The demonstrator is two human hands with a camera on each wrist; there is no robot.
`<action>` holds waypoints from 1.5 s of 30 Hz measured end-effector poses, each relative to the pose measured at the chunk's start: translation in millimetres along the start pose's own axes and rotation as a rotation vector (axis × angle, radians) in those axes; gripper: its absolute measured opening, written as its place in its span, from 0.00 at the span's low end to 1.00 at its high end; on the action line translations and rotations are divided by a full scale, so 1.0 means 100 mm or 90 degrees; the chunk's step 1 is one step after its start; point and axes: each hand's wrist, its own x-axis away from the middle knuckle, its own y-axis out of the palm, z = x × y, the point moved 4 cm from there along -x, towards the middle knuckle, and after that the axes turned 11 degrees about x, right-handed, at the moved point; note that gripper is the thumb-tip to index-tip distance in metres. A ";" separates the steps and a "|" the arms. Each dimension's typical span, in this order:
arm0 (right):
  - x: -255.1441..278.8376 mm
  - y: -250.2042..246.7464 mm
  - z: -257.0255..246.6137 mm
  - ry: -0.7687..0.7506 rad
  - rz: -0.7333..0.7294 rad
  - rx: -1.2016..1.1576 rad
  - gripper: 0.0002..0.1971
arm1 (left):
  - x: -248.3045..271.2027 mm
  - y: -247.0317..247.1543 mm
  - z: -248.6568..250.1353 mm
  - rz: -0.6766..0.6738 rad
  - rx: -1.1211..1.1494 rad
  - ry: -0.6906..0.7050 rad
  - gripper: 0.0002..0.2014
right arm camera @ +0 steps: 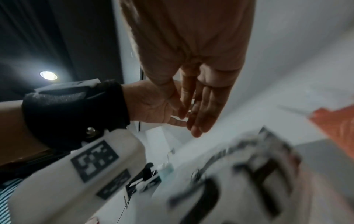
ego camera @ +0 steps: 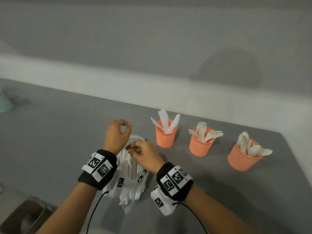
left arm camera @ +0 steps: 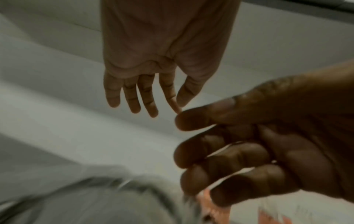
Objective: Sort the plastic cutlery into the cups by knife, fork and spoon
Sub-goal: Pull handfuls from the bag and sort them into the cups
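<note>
A clear plastic bag (ego camera: 133,174) of white cutlery is held up between my hands over the grey counter (ego camera: 50,141). My left hand (ego camera: 129,126) pinches thumb to forefinger at the bag's mouth, the other fingers (left arm camera: 132,97) fairly straight. My right hand (ego camera: 130,148) has curled fingers gripping the thin bag edge beside it. To the right stand three orange cups in a row: one with knives (ego camera: 166,136), one with forks (ego camera: 200,146), one with spoons (ego camera: 243,157). What lies inside the bag is blurred.
A pale wall ledge (ego camera: 152,92) runs behind the counter. A sink (ego camera: 25,217) sits at the lower left and a teal object (ego camera: 4,102) at the far left edge. The counter's right edge falls away past the spoon cup.
</note>
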 end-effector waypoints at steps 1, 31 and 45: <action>-0.02 0.15 -0.01 0.005 -0.017 0.035 0.12 | 0.04 -0.06 -0.19 -0.002 -0.047 -0.017 0.06; -0.19 0.92 0.43 0.395 0.042 0.372 0.25 | 0.47 -0.18 -0.90 -0.215 -0.111 -0.171 0.25; -0.19 0.94 0.47 0.404 0.046 0.290 0.24 | 0.40 -0.13 -0.94 -0.214 -0.095 -0.171 0.24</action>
